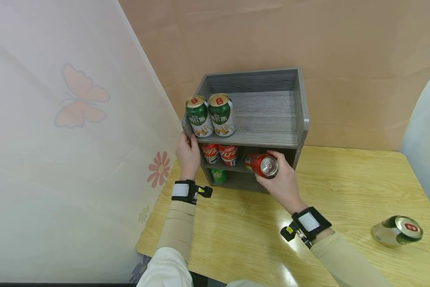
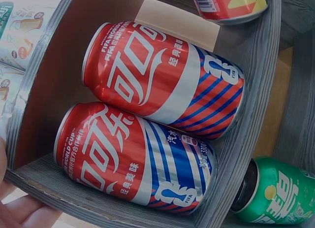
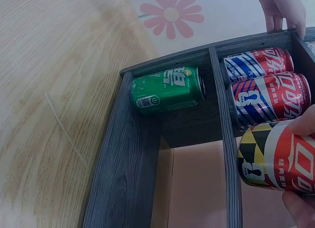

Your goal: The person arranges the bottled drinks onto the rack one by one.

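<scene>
My right hand grips a red Coca-Cola can, thumb and fingers on opposite sides. The can tilts with its silver top toward me, at the mouth of the grey wooden shelf's middle level. In the right wrist view this can shows a yellow-and-black checked base, beside two red-and-blue Coca-Cola cans. Those two, a left can and a right can, stand side by side on that level. My left hand holds the shelf's left side panel, its thumb near the front edge.
Two green-and-white cans, one beside the other, stand at the top level's left. A green Sprite can is on the bottom level. Another green-and-white can is on the wooden table at right. A curtain borders the left.
</scene>
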Tool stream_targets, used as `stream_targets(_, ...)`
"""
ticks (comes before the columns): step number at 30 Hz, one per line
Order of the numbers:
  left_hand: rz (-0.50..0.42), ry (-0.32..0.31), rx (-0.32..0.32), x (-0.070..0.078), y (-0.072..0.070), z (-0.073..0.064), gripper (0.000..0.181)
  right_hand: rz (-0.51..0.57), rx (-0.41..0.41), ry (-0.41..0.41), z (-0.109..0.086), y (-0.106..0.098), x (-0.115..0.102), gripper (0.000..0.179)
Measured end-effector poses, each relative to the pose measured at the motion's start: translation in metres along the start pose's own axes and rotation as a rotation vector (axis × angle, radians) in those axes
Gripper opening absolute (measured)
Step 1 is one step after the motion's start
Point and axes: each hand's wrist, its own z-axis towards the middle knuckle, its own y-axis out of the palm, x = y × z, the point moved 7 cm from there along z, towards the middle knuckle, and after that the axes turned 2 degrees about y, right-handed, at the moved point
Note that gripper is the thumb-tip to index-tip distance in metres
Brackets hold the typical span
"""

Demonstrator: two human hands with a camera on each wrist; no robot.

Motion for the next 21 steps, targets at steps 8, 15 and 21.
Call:
stream_targets(8, 0.005, 0.000, 0.004, 0.002, -0.001, -0.001, 0.024, -0.022, -0.002, -0.002, 0.006, 0.002, -0.001, 0.078)
stream_targets(15, 0.012, -0.008, 0.004, 0.001, -0.001, -0.001, 0.025, -0.055, -0.045, 0.009, 0.017, 0.008, -0.003, 0.075)
stream_targets(21, 0.012, -0.006, 0.003, 0.001, 0.000, -0.001, 0.026, -0.084, -0.071, 0.044, 0.027, 0.011, -0.005, 0.068)
